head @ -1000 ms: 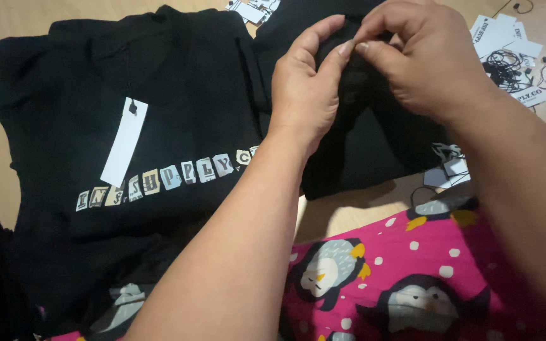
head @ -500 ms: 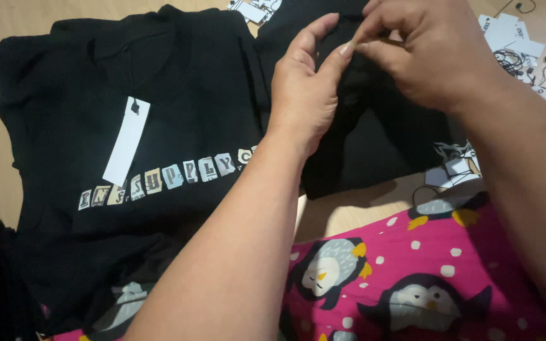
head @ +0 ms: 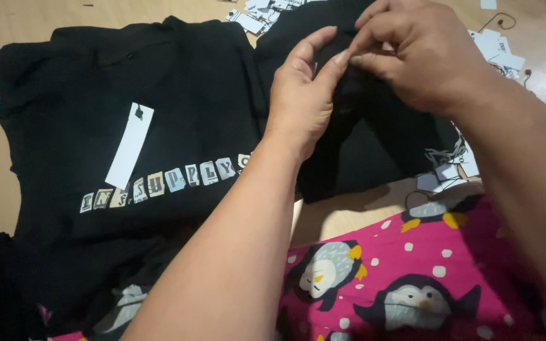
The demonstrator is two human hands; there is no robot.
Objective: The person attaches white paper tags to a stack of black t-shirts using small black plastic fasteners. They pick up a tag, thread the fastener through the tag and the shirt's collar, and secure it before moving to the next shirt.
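Left hand (head: 301, 104): I'm pinching the black garment (head: 374, 136), fingers clamped on its fabric.
Right hand (head: 421, 53): fingers gripping the same fold.
Garment: lying right of the printed black shirt (head: 127, 126).
White tag (head: 129, 146): resting on that shirt.

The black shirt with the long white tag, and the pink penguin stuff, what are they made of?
The black shirt looks like soft matte knit cloth, likely cotton: it creases loosely. Its long white tag seems stiff card, flat and straight-edged. The pink penguin-print fabric looks like soft printed cloth; its fibre is unclear.

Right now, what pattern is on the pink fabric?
Penguins and white dots on the pink fabric, clearest in the head view.
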